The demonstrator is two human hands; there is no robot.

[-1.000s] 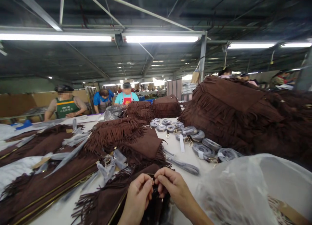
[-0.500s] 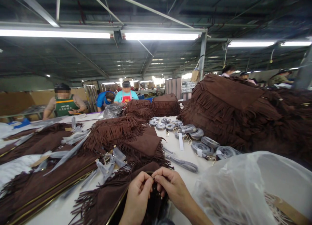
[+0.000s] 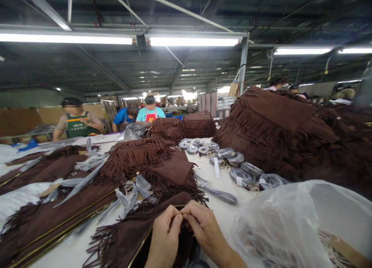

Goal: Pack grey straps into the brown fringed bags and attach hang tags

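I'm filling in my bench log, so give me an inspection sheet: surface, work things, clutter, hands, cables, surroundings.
Surface: white tabletop, largely covered.
Work things: fringed brown bag, open, with a gold zip along its edge.
Clutter: coiled grey straps, translucent plastic bag, heaped brown fringed pieces.
Hands: left hand and right hand meet at the fingertips over the opening; anything pinched is hidden.
Cables: thin cord hanging below a light.
Surroundings: lit tube lights; person in green apron across the table.

The white table point(image 3: 224, 213) bears brown fringed bags point(image 3: 139, 155) and coiled straps point(image 3: 243, 176).
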